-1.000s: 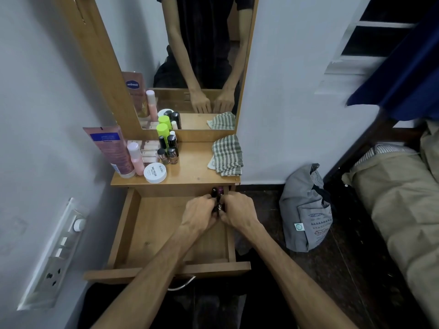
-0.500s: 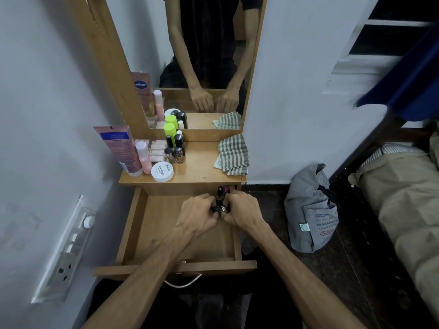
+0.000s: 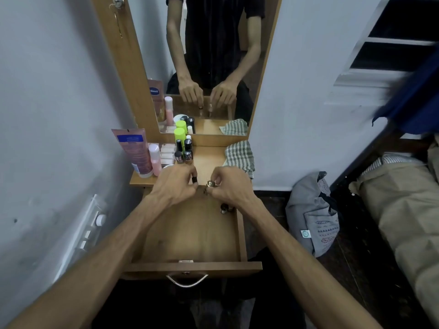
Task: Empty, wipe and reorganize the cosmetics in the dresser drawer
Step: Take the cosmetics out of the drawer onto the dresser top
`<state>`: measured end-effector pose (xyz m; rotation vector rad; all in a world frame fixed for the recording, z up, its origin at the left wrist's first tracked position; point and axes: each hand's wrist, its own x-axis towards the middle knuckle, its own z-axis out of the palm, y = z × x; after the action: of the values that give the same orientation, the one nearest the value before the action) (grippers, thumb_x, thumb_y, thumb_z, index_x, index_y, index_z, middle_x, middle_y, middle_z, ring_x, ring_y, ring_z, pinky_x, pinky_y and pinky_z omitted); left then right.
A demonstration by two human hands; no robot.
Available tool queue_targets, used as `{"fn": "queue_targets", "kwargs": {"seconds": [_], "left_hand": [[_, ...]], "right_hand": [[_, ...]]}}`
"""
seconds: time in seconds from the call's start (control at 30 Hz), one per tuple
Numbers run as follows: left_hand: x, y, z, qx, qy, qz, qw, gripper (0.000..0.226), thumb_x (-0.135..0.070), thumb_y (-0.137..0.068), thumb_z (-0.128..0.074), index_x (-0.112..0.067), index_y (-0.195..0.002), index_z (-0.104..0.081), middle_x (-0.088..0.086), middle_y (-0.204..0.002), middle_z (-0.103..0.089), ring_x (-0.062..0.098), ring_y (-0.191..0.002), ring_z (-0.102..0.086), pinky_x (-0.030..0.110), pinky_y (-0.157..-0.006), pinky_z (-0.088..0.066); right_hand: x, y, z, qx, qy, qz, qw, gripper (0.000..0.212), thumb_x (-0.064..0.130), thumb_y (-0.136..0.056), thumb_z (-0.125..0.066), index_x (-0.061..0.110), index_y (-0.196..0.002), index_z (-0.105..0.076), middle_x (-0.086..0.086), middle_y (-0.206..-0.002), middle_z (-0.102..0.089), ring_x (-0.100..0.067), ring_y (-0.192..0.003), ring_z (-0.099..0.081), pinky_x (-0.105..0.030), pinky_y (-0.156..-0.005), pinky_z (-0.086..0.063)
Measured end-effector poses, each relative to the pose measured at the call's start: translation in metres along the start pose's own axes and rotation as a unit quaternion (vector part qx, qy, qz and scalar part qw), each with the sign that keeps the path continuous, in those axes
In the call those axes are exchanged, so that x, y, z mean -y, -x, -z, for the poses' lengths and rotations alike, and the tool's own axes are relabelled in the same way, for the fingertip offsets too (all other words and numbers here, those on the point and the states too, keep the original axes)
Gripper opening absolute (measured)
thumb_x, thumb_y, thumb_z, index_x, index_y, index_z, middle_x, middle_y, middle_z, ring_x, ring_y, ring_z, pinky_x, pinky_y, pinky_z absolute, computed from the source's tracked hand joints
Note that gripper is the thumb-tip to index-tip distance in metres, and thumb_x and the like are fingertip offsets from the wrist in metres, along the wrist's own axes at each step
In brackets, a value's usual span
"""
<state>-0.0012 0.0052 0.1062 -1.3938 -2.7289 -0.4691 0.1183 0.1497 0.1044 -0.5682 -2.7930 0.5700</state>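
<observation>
Your left hand [image 3: 177, 184] is up over the far edge of the open drawer [image 3: 190, 267], fingers curled round a small dark tube [image 3: 194, 179], probably a lipstick. Your right hand [image 3: 229, 186] sits just beside it, pinching a little gold-topped piece [image 3: 210, 183]; can't tell if it's a cap or a whole item. Down in the drawer's far right corner there's one small dark bottle [image 3: 224, 208] against the side wall. The rest of the cosmetics crowd the left of the dresser top [image 3: 209, 167]: a pink tube [image 3: 135, 151], a pink bottle [image 3: 155, 160], a lime-capped bottle [image 3: 179, 136]. A striped cloth [image 3: 240, 157] lies on the right.
</observation>
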Motion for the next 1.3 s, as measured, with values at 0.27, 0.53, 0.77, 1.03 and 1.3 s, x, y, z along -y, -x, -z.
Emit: {"fn": "queue_targets", "kwargs": {"seconds": [0.27, 0.53, 0.77, 1.03, 1.3], "left_hand": [[0.017, -0.039, 0.021, 0.014, -0.086, -0.004, 0.996, 0.016, -0.026, -0.082, -0.066, -0.017, -0.093, -0.071, 0.008, -0.088, -0.071, 0.031, -0.086, -0.067, 0.032, -0.062, -0.039], [0.027, -0.051, 0.007, 0.014, -0.143, 0.008, 0.99, 0.019, -0.032, -0.088, -0.062, -0.015, -0.095, -0.067, 0.009, -0.092, -0.069, 0.032, -0.089, -0.065, 0.034, -0.063, -0.036], [0.031, -0.057, 0.0, 0.006, -0.149, 0.013, 0.989, 0.021, -0.031, -0.088, -0.061, -0.013, -0.096, -0.067, 0.01, -0.092, -0.069, 0.034, -0.088, -0.065, 0.035, -0.063, -0.038], [0.038, -0.057, 0.0, -0.004, -0.136, 0.013, 0.991, 0.019, -0.031, -0.083, -0.061, -0.016, -0.092, -0.069, 0.007, -0.093, -0.069, 0.031, -0.086, -0.066, 0.039, -0.068, -0.049], [0.033, -0.055, 0.002, 0.005, -0.141, 0.013, 0.99, 0.022, -0.027, -0.085, -0.061, -0.011, -0.099, -0.067, 0.012, -0.097, -0.067, 0.035, -0.09, -0.064, 0.037, -0.064, -0.043]], "right_hand": [[0.035, -0.057, -0.005, 0.008, 0.012, -0.011, 1.0, 0.019, 0.036, -0.071, -0.071, 0.021, -0.083, -0.074, 0.004, -0.076, -0.071, -0.024, -0.074, -0.068, -0.034, -0.067, -0.056], [0.04, -0.08, -0.011, 0.025, 0.029, -0.003, 0.999, 0.022, 0.027, -0.073, -0.069, 0.019, -0.093, -0.072, 0.0, -0.085, -0.072, -0.03, -0.082, -0.068, -0.041, -0.074, -0.058], [0.04, -0.083, -0.016, 0.025, 0.025, -0.001, 0.999, 0.022, 0.029, -0.075, -0.071, 0.02, -0.095, -0.073, 0.0, -0.085, -0.073, -0.03, -0.082, -0.069, -0.041, -0.074, -0.059], [0.039, -0.081, -0.015, 0.023, 0.018, 0.002, 1.0, 0.025, 0.034, -0.078, -0.072, 0.025, -0.101, -0.075, 0.004, -0.086, -0.074, -0.027, -0.083, -0.07, -0.04, -0.074, -0.059], [0.035, -0.073, -0.009, 0.014, 0.004, 0.011, 1.0, 0.029, 0.032, -0.083, -0.071, 0.025, -0.111, -0.074, 0.004, -0.091, -0.075, -0.025, -0.09, -0.07, -0.04, -0.078, -0.058]]}}
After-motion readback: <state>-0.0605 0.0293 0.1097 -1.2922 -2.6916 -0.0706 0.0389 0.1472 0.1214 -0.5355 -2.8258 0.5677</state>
